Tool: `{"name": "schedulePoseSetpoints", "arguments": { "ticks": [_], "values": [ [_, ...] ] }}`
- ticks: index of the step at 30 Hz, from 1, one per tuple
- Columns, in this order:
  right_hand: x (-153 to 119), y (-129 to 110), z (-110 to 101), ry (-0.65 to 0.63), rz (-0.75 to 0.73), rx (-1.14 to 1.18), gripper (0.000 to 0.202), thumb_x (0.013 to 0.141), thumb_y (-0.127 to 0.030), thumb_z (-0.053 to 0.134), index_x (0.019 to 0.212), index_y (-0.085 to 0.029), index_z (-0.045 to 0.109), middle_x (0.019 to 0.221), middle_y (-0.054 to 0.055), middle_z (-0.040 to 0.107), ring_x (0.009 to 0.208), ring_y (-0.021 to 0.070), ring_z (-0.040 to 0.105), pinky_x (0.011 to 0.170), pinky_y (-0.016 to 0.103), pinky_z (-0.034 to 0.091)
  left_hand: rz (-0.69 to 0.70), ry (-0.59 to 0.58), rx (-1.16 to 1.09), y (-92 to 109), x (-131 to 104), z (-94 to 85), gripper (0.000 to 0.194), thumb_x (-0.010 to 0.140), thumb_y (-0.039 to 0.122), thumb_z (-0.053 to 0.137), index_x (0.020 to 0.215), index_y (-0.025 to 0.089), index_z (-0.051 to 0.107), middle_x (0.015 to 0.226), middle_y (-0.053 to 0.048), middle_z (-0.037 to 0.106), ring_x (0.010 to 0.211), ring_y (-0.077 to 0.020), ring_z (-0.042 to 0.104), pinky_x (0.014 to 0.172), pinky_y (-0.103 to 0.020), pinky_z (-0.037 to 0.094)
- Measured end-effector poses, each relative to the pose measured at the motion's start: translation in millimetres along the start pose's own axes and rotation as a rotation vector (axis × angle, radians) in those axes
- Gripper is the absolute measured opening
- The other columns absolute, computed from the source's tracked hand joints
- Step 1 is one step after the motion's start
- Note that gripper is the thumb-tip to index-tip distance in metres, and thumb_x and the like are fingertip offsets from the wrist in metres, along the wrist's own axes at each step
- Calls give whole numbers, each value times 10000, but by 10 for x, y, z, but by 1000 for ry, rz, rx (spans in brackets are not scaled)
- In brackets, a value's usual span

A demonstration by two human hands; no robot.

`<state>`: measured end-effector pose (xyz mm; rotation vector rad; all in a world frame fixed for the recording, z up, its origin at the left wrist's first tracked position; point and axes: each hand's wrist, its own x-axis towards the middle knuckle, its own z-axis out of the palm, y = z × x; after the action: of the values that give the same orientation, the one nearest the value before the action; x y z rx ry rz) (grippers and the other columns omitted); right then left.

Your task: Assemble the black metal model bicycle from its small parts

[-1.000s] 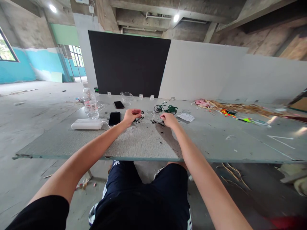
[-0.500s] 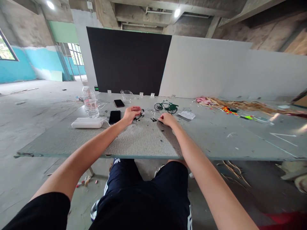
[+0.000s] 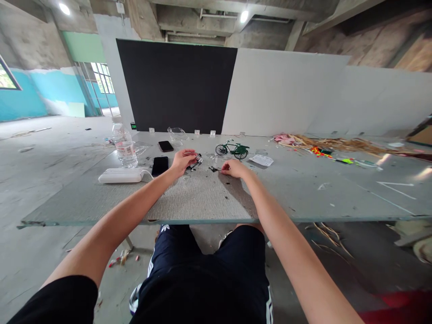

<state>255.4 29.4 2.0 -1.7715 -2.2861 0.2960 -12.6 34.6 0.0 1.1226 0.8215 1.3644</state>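
Both my hands are out over the grey table [image 3: 199,202], well in from its near edge; my left hand [image 3: 184,161] has its fingers loosely curved, the tips right at a small cluster of dark parts [image 3: 198,159]; my right hand [image 3: 233,168] is drawn narrow, thumb and fingertips bunched close together beside some small black pieces [image 3: 213,169]; those pieces lie in the gap between my two hands, nearer the right; the fingertips are so small from up here that I can't tell whether either hand actually grips anything.

Just beyond my right hand, towards the far edge, there's the model bicycle [image 3: 232,150], upright and side-on; green frame, dark spoked wheels, a bulky green part over the rear wheel, which points to the table's right end; the cluster at my left looks thin and spindly, dark with some pale glints, and the black pieces are short and slim, lying flat in a loose bunch.

A white paper slip [image 3: 261,160] lies right of the bicycle; over towards the left edge, a dark phone [image 3: 159,166] sits near my left forearm, with a clear bottle [image 3: 124,150] beyond the white oblong device [image 3: 120,176].
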Motion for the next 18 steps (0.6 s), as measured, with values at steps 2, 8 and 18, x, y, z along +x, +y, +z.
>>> {"name": "schedulePoseSetpoints", "arguments": {
  "ticks": [2, 8, 18],
  "values": [
    [-2, -15, -2, 12, -20, 26, 111, 881, -307, 696, 872, -211, 751, 941, 63, 775, 822, 195, 689, 715, 268, 454, 1, 0, -6, 2, 6, 3, 167, 807, 28, 700, 939, 125, 662, 924, -94, 715, 793, -150, 690, 894, -371, 563],
    [-79, 84, -203, 334, 52, 45, 292, 984, -189, 450, 970, -169, 741, 926, 86, 765, 792, 175, 662, 730, 260, 436, -6, 26, -61, 19, 18, 3, 216, 797, 14, 694, 981, 112, 638, 922, -102, 730, 767, -138, 691, 902, -358, 554],
    [-214, 123, -318, -52, 88, -13, 146, 748, -334, 798, 841, -227, 763, 917, 49, 759, 748, 182, 659, 629, 264, 429, 32, -63, -25, -50, 36, -48, 239, 807, 93, 763, 992, 130, 616, 977, -120, 742, 848, -165, 721, 941, -396, 554]
  ]
}}
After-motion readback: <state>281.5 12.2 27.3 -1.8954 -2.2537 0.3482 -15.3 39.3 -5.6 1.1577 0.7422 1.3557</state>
